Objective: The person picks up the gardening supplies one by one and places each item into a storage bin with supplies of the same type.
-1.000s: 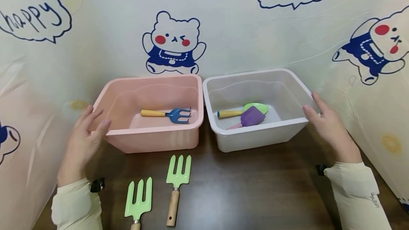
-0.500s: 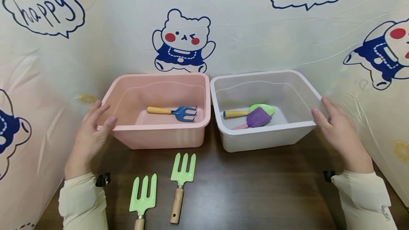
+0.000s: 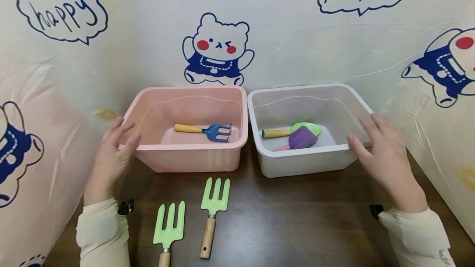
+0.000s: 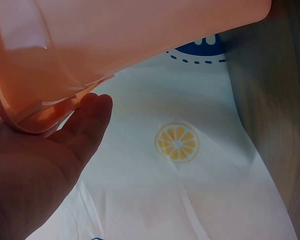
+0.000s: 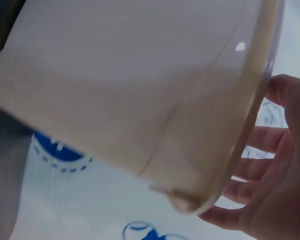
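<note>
My left hand (image 3: 113, 158) rests at the front left corner of the pink bin (image 3: 189, 158), thumb and fingers spread about its rim. In the left wrist view its fingers (image 4: 92, 117) lie by the rim's outside. My right hand (image 3: 386, 155) is at the right rim of the grey bin (image 3: 304, 164), fingers loosely extended; the right wrist view shows them beside the rim. Inside the pink bin lies a blue hand rake (image 3: 215, 132) with a yellow handle. The grey bin holds a purple trowel (image 3: 303, 137) partly over a green trowel (image 3: 309, 127).
Two green garden forks lie on the dark wooden table (image 3: 289, 217) in front of the bins: one fork (image 3: 216, 201) whole in view, the other fork (image 3: 169, 228) with its handle cut off by the frame. A printed sheet (image 3: 289, 44) rises behind the bins and along both sides.
The whole head view has shifted slightly. My right hand has moved left, its fingers now further over the grey bin's rim. My left hand stays at the pink bin's corner.
</note>
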Demonstrator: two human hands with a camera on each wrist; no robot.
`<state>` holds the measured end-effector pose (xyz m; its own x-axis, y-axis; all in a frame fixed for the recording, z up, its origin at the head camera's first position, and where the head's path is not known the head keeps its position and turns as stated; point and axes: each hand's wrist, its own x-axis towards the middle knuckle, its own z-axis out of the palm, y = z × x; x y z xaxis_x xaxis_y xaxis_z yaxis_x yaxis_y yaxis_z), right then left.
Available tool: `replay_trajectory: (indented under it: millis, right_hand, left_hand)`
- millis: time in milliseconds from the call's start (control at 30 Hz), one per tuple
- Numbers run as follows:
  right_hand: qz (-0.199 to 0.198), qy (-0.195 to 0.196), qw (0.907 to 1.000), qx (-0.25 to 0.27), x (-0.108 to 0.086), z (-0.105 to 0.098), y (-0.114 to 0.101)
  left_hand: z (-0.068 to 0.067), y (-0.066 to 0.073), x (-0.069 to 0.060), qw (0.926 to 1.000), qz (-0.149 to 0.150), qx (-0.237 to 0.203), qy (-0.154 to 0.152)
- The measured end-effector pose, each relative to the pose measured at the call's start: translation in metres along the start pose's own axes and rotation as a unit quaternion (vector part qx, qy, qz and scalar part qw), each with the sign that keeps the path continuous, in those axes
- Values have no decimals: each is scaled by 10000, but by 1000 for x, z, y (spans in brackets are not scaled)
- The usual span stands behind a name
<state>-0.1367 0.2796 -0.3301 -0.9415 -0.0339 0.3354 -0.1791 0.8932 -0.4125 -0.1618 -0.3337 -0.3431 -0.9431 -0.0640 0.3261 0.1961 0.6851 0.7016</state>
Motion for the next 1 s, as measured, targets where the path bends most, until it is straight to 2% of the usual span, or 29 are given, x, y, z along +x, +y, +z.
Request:
replay_trajectory:
  millis: [167,300,633,1000]
  right_hand:
    - [-629,229,9978,32,-5,9,-17]
    - [-958,278,9950,18,-7,16,-26]
    - [-967,-84,9953,-65,-10,20,-29]
    - [-1024,-137,9946,-87,-12,19,-32]
  left_hand:
    - [0,0,0,9997,-130,151,-103]
    - [-1,0,-1,9987,-274,359,-234]
    - [-2,4,-2,9972,-372,579,-283]
    - [-1,3,-2,9982,-298,488,-155]
